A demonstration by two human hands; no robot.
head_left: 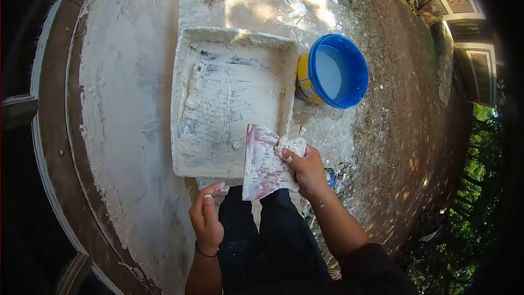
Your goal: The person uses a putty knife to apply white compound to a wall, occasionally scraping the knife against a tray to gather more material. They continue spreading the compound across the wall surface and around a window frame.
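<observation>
A wide flat scraper, smeared with white paste over a reddish blade, is in my right hand. My right thumb and fingers are closed on its paste-caked edge, just past the near right corner of a shallow tray. My left hand is below the tray's near left edge, away from the scraper, holding nothing. Its fingers are bent and apart, with white paste on the fingertips. The rectangular tray is coated in white paste, with a thin ridged layer and lumps along its left side.
Right of the tray stands a blue-rimmed yellow bucket with cloudy liquid inside. A paste-stained board lies under and beyond the tray. A whitish wall and brown frame are at left, rough ground at right.
</observation>
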